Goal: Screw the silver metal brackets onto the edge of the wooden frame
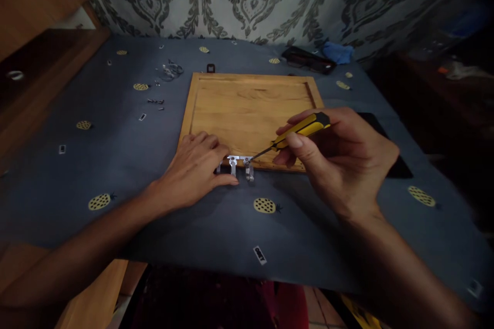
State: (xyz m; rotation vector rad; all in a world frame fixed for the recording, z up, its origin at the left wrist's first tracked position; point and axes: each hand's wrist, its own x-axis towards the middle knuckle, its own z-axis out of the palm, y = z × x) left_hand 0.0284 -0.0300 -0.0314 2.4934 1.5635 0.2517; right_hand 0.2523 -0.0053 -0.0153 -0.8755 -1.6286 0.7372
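Note:
A wooden board (231, 113) with a raised frame lies flat on the table. At its near edge sits a shiny metal hook rail (233, 163), its hooks sticking out over the edge towards me. My left hand (198, 164) grips the left end of the rail against the board, thumb below by a hook and fingers over the wood. In my right hand (339, 159) is a yellow and black screwdriver (301, 131), pinched between thumb and fingers. Its shaft slants down to the left, with the tip at the right part of the rail. My left fingers hide the rail's left end.
Several small screws (155, 101) lie on the blue tablecloth (116, 159), left of the board. Beyond them is a small tangle of clear, shiny pieces (170, 69). Sunglasses (309, 59) and a blue cloth (338, 53) rest at the back right. A dark flat object (399, 164) lies behind my right hand.

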